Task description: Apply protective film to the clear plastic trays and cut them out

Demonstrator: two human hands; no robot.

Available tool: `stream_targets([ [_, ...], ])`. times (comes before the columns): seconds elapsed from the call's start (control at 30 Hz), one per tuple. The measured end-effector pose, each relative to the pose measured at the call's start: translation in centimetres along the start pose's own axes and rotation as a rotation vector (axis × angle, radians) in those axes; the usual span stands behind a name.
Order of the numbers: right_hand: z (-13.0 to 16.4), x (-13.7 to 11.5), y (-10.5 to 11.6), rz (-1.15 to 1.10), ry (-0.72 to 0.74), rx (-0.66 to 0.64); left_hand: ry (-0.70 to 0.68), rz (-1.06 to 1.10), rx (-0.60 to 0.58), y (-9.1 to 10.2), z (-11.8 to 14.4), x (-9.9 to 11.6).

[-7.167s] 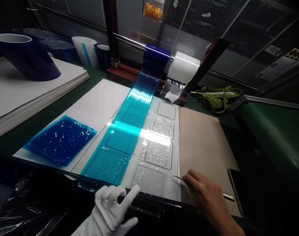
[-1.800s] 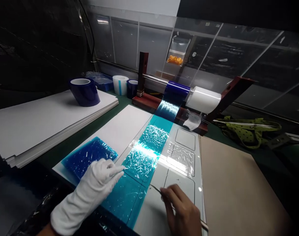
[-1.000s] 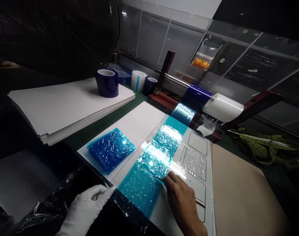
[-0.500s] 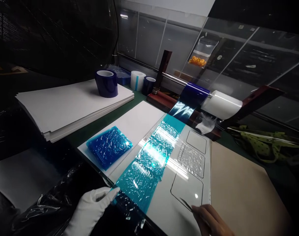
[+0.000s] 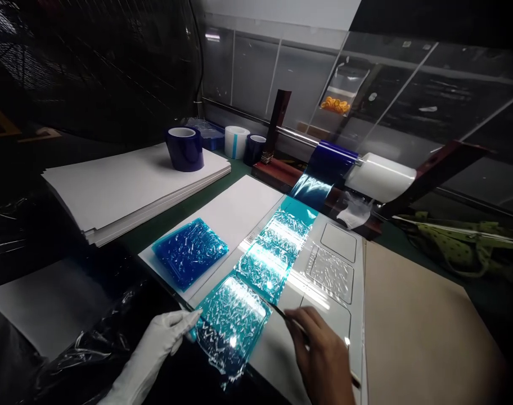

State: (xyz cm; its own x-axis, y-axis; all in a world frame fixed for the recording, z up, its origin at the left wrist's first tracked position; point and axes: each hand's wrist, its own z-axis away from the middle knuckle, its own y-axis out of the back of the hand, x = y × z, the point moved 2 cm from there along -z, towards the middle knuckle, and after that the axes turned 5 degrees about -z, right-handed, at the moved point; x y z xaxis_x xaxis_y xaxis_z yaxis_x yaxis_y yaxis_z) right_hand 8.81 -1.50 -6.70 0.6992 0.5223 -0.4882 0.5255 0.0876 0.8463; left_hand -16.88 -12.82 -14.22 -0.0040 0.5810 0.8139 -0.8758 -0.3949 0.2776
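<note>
My left hand [image 5: 167, 334], in a white glove, pinches the near left corner of a blue film strip [image 5: 233, 309]. The strip runs down a clear sheet with outlined rounded squares. Several textured patches show along it, and its near end hangs past the front edge. In my bare right hand [image 5: 324, 351] is a slim pointed knife-like tool [image 5: 279, 310], its tip at the strip's right edge by the lower seam. Left of the strip lies a stack of blue textured squares [image 5: 191, 253]. Beside my right hand is a clear textured square [image 5: 331, 273].
Behind the work, a dark red stand [image 5: 277, 121] carries a blue film roll [image 5: 334, 154] and a white roll [image 5: 387, 177]. At left, a purple tape roll [image 5: 184, 151] sits on a white board stack [image 5: 125, 185]. Brown cardboard [image 5: 421, 315] lies to the right.
My right hand has moved left and up, bringing the tool from the outlined square to the strip's edge. The strip's near end has bent and shifted in my left hand's pinch.
</note>
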Motion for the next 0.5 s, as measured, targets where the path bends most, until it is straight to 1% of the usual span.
stream_targets([
  [0.1,-4.0,-3.0,-2.1,0.176,-0.007,-0.13,0.023,0.004,-0.023,-0.1,-0.1,-0.2],
  [0.17,-6.1,-4.4,-3.4,0.24,-0.009,-0.171,0.011,0.007,-0.033,-0.1,-0.2,-0.2],
  [0.23,-7.4,-5.1,-4.3,0.254,0.003,-0.191,0.001,0.007,-0.036,-0.2,-0.4,-0.3],
  [0.3,-8.1,-5.3,-4.8,0.269,0.004,-0.208,0.004,0.006,-0.041,-0.1,-0.6,-0.6],
  [0.4,-8.4,-5.1,-5.0,0.285,-0.004,-0.226,0.011,-0.003,-0.054,0.4,-0.4,-1.3],
  [0.47,-8.3,-4.9,-4.8,0.289,-0.008,-0.233,-0.003,-0.01,-0.065,1.2,0.1,-1.3],
  [0.5,-8.2,-4.9,-4.7,0.29,-0.009,-0.236,-0.018,-0.013,-0.059,1.9,0.4,-1.0],
])
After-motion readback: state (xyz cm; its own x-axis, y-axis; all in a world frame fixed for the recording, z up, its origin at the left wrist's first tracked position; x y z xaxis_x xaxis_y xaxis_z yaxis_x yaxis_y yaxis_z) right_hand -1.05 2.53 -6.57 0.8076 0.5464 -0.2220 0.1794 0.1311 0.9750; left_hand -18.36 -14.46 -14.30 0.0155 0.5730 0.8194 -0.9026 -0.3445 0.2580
